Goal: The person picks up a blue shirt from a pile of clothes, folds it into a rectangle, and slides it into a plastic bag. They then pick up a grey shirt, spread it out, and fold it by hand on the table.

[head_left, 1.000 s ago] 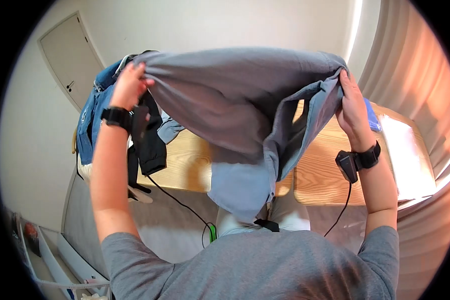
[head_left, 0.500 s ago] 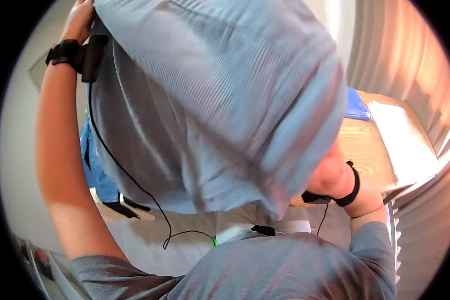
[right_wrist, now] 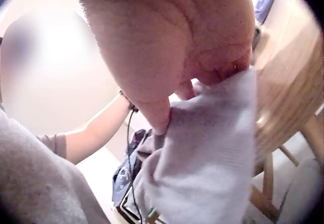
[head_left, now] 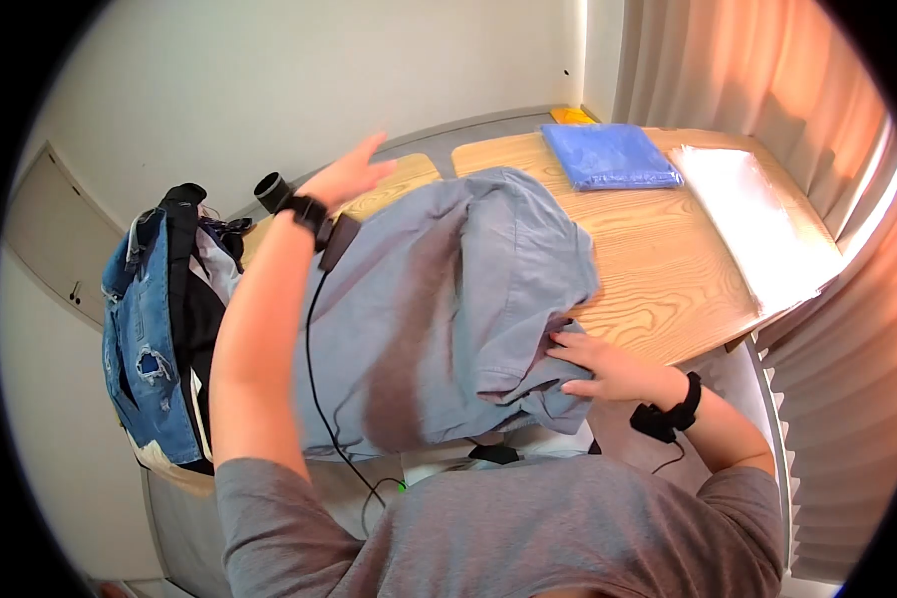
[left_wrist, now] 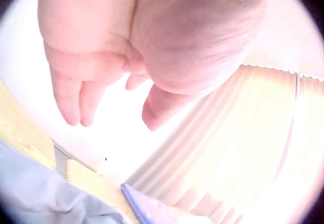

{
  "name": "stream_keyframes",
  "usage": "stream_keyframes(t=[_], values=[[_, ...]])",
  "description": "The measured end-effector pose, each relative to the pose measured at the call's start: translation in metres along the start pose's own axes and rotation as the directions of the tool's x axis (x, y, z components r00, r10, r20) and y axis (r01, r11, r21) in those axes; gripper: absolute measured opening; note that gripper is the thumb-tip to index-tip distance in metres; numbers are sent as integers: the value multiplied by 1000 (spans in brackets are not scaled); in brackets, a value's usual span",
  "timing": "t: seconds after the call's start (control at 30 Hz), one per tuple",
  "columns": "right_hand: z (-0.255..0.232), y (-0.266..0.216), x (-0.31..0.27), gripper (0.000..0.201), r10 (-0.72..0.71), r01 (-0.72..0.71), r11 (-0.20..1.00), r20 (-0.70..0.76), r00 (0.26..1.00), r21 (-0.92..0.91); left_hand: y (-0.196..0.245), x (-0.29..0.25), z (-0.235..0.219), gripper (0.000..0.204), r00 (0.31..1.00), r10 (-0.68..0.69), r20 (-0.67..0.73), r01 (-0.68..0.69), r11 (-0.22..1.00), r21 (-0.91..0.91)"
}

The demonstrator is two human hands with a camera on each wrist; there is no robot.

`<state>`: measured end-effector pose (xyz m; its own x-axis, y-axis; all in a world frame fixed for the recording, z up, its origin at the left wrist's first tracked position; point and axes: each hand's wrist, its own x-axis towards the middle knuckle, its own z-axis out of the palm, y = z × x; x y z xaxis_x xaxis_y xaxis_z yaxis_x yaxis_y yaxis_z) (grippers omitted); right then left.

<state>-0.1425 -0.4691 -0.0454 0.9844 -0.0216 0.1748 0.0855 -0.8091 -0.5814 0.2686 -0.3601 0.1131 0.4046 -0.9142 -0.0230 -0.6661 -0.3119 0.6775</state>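
A grey-blue shirt (head_left: 399, 299) lies spread and rumpled over the table, its near edge reaching the person's lap. Above its far left part the left hand (head_left: 344, 181) is raised with fingers extended, holding nothing; in the left wrist view the palm of this hand (left_wrist: 152, 36) faces the camera, apart from the cloth (left_wrist: 40, 193). On the bunched near right corner rests the right hand (head_left: 623, 372), its fingers spread. In the right wrist view thumb and fingertips of that hand (right_wrist: 177, 42) touch the cloth (right_wrist: 207, 148); some fingertips are hidden.
Jeans (head_left: 154, 349) and dark clothes are heaped at the left, near a black cylindrical object (head_left: 271, 191). A blue packet (head_left: 611, 156) and clear plastic sheets (head_left: 757, 227) lie on the wooden table (head_left: 648, 259). A black cable hangs from the left wrist.
The shirt has come down from in front of the person onto the table. The left hand has let go of it and moved right; the right hand's fingers now show on the cloth.
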Motion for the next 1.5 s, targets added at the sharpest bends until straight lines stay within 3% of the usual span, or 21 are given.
stream_keyframes(t=[0.07,0.1,0.17,0.23,0.27,0.33,0.43,0.5,0.57,0.63,0.77,0.83,0.93,0.97,1.0,1.1,1.2,1.27,1.3,1.43,1.5], values=[[-26,-3,-2,37,140,-146,986,69,988,85,-12,-32,-3,63,989,-87,120,75,992,102],[-38,-1,1,36,263,-285,945,147,953,157,-35,-44,-6,60,994,21,107,-50,960,275],[-53,23,14,30,580,-581,700,145,802,415,-66,-78,-13,57,991,-80,105,45,952,303],[-53,73,28,28,725,-570,527,16,688,630,-105,-117,-21,57,973,-215,84,195,961,198],[-57,68,39,28,723,-573,524,28,691,630,-126,-138,-24,62,963,-266,33,248,931,269],[-70,49,61,30,857,-670,378,32,515,639,-141,-179,-29,65,925,-381,-15,355,848,393],[-62,90,79,37,745,-638,355,205,635,684,-173,-226,-31,65,898,-437,-49,421,821,385],[-49,123,88,37,664,-615,399,248,705,680,-200,-246,-24,68,937,-342,-67,347,893,287],[-51,93,93,48,638,-472,469,83,765,746,-219,-251,-16,74,895,-446,-1,436,874,212],[-53,89,91,57,720,-599,419,153,677,682,-202,-249,-5,75,864,-501,-41,483,805,345],[-49,115,83,45,750,-705,398,234,619,587,-237,-239,-3,60,917,-381,-120,393,808,438],[-41,142,81,39,646,-514,570,37,763,641,-262,-236,-5,48,944,-272,-184,327,827,457],[-99,85,85,36,698,-539,589,-42,715,602,-238,-225,-11,42,949,-292,-121,314,824,472],[-107,117,83,35,647,-443,639,-128,752,629,-244,-223,-12,42,947,-295,-125,319,825,467],[-135,85,83,33,648,-555,748,-220,729,365,-232,-219,-14,42,927,-357,-118,368,795,482],[-171,111,75,33,575,-299,756,-374,727,582,-232,-213,-17,38,926,-360,-113,370,809,457],[-185,140,63,37,605,-379,760,-361,709,528,-214,-210,-16,36,925,-372,-85,373,839,396],[-185,146,60,44,810,-821,568,-215,546,52,-205,-206,-18,36,912,-399,-93,404,842,357],[-187,150,61,54,823,-856,509,-243,513,-85,-203,-203,-20,36,906,-413,-92,420,850,319],[-197,88,111,44,704,-726,688,-262,661,18,-209,-190,-34,40,896,-412,-166,444,826,348],[-198,78,147,44,688,-697,717,-129,714,-34,-216,-179,-40,42,893,-417,-169,450,815,365]])
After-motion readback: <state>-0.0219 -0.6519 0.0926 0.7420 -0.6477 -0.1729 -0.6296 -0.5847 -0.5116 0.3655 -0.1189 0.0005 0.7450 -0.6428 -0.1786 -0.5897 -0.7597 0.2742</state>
